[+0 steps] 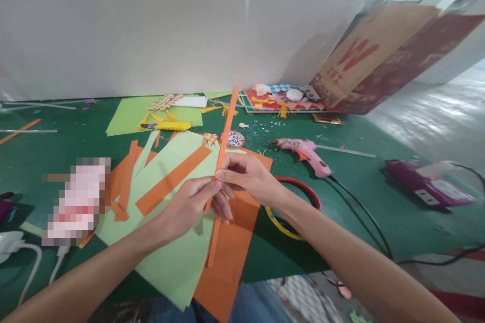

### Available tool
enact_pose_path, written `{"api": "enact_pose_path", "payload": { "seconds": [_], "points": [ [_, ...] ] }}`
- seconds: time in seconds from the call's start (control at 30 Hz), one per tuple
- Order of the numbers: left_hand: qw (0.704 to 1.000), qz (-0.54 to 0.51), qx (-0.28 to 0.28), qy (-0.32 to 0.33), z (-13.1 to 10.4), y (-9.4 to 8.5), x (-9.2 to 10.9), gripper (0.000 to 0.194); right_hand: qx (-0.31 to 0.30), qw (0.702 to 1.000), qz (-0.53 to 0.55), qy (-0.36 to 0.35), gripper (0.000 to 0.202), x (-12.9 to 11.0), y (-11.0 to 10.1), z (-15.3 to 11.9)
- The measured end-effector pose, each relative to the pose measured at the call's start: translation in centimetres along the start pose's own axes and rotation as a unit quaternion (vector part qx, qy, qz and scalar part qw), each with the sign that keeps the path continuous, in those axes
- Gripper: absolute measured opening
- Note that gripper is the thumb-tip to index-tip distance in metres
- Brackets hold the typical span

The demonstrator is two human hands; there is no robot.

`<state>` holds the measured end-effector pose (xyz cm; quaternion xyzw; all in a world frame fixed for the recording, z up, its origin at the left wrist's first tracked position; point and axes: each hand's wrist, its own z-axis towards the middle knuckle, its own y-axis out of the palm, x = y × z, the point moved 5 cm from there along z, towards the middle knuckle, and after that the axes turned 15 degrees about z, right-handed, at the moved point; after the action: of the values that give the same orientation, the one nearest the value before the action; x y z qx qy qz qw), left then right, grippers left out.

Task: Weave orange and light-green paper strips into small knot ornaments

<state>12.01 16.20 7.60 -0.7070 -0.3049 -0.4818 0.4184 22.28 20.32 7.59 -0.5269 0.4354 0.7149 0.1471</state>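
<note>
We see the left hand [194, 198] and right hand [254, 175], grips closed on an orange strip [228, 128]; uneven finger pressure could crease it.

A long, narrow orange strip [228, 126] stands tilted, its top leaning slightly right, pinched near its lower part by the left hand [193, 199] and right hand [248, 176]. Another orange length [214, 247] shows below the fingers, over the edges of pale green paper [170, 257] and orange paper [237, 242].
</note>
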Motion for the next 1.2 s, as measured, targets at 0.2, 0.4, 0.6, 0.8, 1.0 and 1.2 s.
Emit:
{"api": "enact_pose_path", "payload": {
  "seconds": [0.2, 0.4, 0.6, 0.8, 1.0, 1.2],
  "points": [
    [0.997, 0.055, 0.052, 0.014, -0.1, -1.1, 0.5, 0.03, 0.008, 1.0, -0.016, 0.003, 0.037, -0.3, -0.1, -0.1],
    [0.98, 0.062, 0.187, 0.026, -0.3, -2.4, 0.9, 0.022, 0.014, 0.997, -0.066, 0.021, 0.033, 0.1, -0.4, 0.0],
    [0.973, 0.119, 0.189, 0.061, -0.1, -2.3, 1.3, 0.022, 0.008, 0.993, -0.095, 0.064, 0.033, 1.0, -0.6, 0.0],
    [0.968, 0.094, 0.23, 0.038, -0.3, -2.7, 0.8, 0.023, -0.002, 0.992, -0.067, 0.109, 0.029, 1.5, 0.1, -0.1],
    [0.969, 0.089, 0.228, 0.03, -0.3, -2.7, 0.7, 0.023, 0.002, 0.992, -0.063, 0.107, 0.028, 1.6, 0.1, -0.1],
    [0.981, 0.095, 0.167, 0.037, 0.1, -2.3, 0.7, 0.027, 0.0, 0.992, -0.051, 0.118, 0.026, 1.6, 0.0, -0.1]
  ]
}}
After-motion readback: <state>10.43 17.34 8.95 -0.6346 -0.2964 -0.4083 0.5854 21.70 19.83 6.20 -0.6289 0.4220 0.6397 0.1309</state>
